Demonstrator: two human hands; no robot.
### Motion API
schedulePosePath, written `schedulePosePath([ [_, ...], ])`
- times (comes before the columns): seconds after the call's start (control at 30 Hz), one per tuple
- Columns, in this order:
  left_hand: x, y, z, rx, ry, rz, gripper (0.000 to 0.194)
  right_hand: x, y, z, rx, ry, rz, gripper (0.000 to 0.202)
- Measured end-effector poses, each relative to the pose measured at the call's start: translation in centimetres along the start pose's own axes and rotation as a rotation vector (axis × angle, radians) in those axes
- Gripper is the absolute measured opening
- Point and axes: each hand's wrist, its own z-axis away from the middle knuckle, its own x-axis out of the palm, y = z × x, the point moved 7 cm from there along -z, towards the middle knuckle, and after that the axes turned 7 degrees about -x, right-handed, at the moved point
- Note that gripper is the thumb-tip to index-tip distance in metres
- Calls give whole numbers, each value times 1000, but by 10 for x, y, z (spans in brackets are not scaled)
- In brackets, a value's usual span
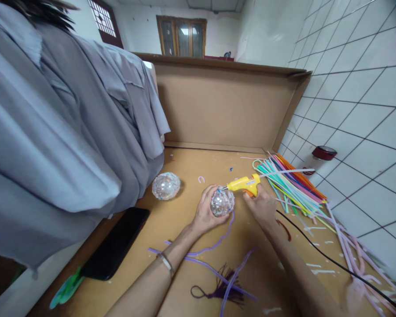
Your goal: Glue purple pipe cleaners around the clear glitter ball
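Observation:
My left hand [205, 210] is wrapped round a clear, glittery ball [222, 204] just above the table. In my right hand [261, 205] is a yellow hot glue gun [243, 184], a long glue stick jutting from its back. Its nozzle points left and meets the upper part of the ball, beside a small blue spot. From under the ball a purple pipe cleaner [218, 243] curves down and left. Another clear ball [166, 186] rests on the table to the left. Below my hands lie further purple pipe cleaners and a dark purple tassel [222, 293].
A heap of coloured pipe cleaners [293, 182] lies at the right, by the tiled wall. A black cord [330, 257] crosses the lower right. At left are a black phone [117, 244] and draped grey cloth [69, 132]. A cardboard wall [224, 105] closes the back.

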Motion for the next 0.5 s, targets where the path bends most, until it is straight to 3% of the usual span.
schedulePosePath([
  [0.5, -1, 1, 0, 1, 8, -1, 85, 5, 2, -1, 34, -74, 18, 25],
])
